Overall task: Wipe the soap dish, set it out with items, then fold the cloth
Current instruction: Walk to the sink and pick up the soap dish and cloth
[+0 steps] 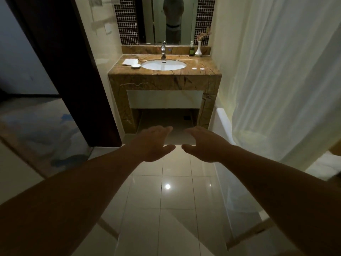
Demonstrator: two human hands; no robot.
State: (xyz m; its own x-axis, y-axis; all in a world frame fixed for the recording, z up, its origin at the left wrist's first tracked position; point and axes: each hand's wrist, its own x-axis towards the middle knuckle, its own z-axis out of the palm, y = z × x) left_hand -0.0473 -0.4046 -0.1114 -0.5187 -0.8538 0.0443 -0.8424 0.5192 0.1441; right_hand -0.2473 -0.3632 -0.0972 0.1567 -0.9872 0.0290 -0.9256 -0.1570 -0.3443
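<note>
A small white soap dish [136,66] sits on the brown marble counter [206,71], left of the white basin [163,65]. Behind it lies a folded white cloth [130,61]. Two small white round items [198,68] rest on the counter right of the basin. My left hand [153,143] and my right hand [202,145] stretch out in front of me over the tiled floor, palms down, fingers apart, holding nothing. Both are well short of the counter.
A chrome tap [163,50] stands behind the basin. A dark bottle [191,50] and a white vase [198,50] stand at the back right. A white shower curtain [267,80] and a tub edge [224,124] fill the right side. A dark door frame [77,71] stands left.
</note>
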